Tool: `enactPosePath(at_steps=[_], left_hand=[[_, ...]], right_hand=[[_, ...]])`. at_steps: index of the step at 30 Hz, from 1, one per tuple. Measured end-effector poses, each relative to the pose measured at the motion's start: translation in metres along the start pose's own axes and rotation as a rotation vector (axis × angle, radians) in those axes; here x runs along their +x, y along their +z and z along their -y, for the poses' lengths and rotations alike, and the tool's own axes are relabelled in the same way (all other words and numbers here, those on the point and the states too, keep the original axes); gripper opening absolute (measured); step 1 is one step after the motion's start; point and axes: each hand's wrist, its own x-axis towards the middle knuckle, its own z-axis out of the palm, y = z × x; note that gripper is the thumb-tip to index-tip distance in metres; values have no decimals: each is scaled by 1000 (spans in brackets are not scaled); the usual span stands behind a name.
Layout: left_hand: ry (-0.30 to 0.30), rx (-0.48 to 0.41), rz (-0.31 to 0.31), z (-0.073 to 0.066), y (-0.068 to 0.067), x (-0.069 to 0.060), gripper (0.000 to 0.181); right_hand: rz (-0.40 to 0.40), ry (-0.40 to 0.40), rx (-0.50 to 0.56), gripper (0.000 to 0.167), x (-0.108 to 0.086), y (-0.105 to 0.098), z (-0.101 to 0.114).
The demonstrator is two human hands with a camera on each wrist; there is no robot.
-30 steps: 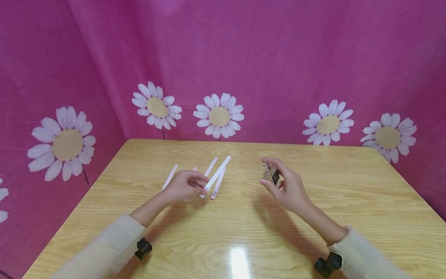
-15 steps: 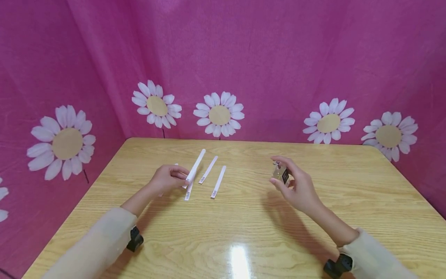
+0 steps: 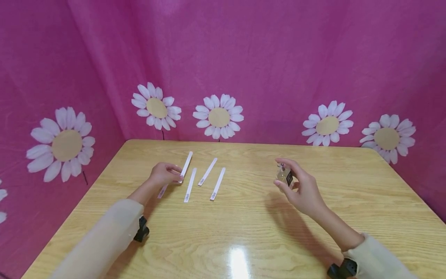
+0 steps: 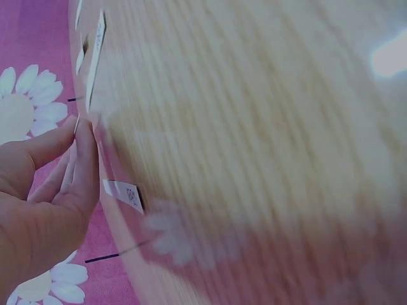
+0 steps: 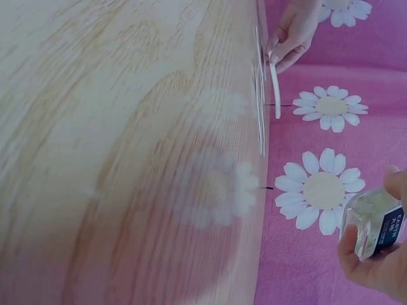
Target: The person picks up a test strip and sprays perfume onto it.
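1. A white paper strip (image 3: pixel 186 166) is pinched between the thumb and fingers of the left hand (image 3: pixel 163 175); it slants up and away over the left part of the table (image 3: pixel 244 217). The right wrist view shows it lifted off the surface.
2. A small clear glass bottle (image 3: pixel 283 176) with a dark label is gripped by the right hand (image 3: pixel 304 192), to the right of the strips and well apart from them. The index finger lies over its top, the thumb against its lower side. It is held above the table.
3. Four more strips lie on the table, each printed near its closer end. The leftmost strip (image 3: pixel 162 191) is partly hidden by the left hand. The second strip (image 3: pixel 190 185) lies just right of that hand, the third strip (image 3: pixel 207 171) a little farther back, and the rightmost strip (image 3: pixel 217 183) beside it, nearer the person.
4. Pale sleeves (image 3: pixel 104 236) cover both forearms, and a black device sits at the left wrist (image 3: pixel 141 229) and another at the right.
5. A magenta curtain (image 3: pixel 244 58) with white daisies (image 3: pixel 218 117) stands behind the wood-grained table.
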Motion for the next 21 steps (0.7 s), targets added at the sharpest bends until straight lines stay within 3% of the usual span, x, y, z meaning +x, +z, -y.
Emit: enactPosePath(at_steps=[3, 5, 10, 12, 21], left_hand=[[-13, 38, -36, 1, 1, 3, 33], [-7, 114, -71, 1, 1, 3, 31], [81, 345, -134, 1, -1, 0, 28], [118, 389, -140, 0, -2, -2, 28], [185, 394, -82, -1, 0, -17, 25]], right_hand=[[1, 1, 3, 58, -1, -1, -1], [0, 2, 1, 59, -2, -2, -2], [-5, 7, -4, 59, -2, -4, -3], [-7, 9, -3, 59, -2, -4, -3], [-3, 20, 0, 59, -6, -5, -5]])
